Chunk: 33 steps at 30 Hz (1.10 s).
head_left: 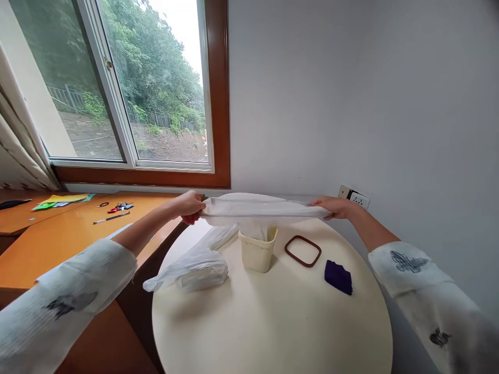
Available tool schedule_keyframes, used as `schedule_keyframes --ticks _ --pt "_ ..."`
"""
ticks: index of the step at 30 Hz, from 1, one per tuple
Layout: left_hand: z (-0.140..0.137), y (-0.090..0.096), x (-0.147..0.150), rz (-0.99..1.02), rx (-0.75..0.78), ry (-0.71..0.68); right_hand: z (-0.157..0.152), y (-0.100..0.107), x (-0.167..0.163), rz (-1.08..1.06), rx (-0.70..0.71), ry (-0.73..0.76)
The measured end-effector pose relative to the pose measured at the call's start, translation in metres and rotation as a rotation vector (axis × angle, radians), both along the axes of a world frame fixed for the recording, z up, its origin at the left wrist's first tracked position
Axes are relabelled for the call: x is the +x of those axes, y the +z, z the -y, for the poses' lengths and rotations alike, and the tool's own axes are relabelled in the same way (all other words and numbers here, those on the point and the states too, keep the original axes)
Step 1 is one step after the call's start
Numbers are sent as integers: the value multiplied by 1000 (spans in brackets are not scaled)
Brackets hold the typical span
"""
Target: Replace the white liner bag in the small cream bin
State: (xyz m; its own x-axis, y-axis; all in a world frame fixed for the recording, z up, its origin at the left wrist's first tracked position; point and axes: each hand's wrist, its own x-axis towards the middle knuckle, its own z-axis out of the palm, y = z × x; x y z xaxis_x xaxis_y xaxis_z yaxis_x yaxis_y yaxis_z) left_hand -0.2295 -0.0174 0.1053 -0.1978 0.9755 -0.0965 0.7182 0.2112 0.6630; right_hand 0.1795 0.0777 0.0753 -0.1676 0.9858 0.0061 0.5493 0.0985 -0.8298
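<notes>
A white plastic bag (257,209) is stretched wide between my two hands, above the far part of the round table. My left hand (190,206) is closed on its left end, and my right hand (334,206) grips the right end. Part of the bag hangs down into the top of a small cream ribbed bin (256,253) and hides some of its rim. To the bin's right lies a brown rounded-square ring (303,251). Farther right is a dark purple folded cloth (338,277). Left of the bin rests a translucent plastic bag (198,267) with contents I cannot make out.
The round cream table (273,332) stands against a grey wall. An orange-brown desk (78,234) adjoins it at left, holding a pen (111,218), scissors (120,208) and colored papers (64,200). A wall socket (359,199) sits just behind my right hand. A window is at upper left.
</notes>
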Motion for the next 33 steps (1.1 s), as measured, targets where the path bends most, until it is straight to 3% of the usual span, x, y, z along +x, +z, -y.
schedule_keyframes --ticks 3,5,7,10,13,16,19,24,27,30,33 --pt "27 -22 0 10 -75 -75 20 -11 9 148 -195 310" --pt "46 -46 -1 14 -134 -129 34 -28 12 273 -222 440" --pt "62 -74 -1 45 -203 -166 44 -51 11 387 -183 449" --pt "77 -110 3 118 -270 -165 54 -88 7 418 -128 315" --pt "82 -127 10 232 -326 -193 53 -112 3 391 -59 202" --pt "84 -126 19 292 -521 -230 47 -120 -1 336 81 72" --pt "86 -119 32 400 -670 -253 45 -113 -9 340 275 -40" --pt "86 -115 44 518 -590 -233 55 -93 -27 500 513 -149" --pt "86 -106 36 283 -515 -317 56 -86 -35 494 486 -190" --pt "93 -80 34 15 -435 -399 51 -80 -41 129 369 -215" --pt "107 -53 54 125 -421 -537 45 -70 -53 -254 255 -172"
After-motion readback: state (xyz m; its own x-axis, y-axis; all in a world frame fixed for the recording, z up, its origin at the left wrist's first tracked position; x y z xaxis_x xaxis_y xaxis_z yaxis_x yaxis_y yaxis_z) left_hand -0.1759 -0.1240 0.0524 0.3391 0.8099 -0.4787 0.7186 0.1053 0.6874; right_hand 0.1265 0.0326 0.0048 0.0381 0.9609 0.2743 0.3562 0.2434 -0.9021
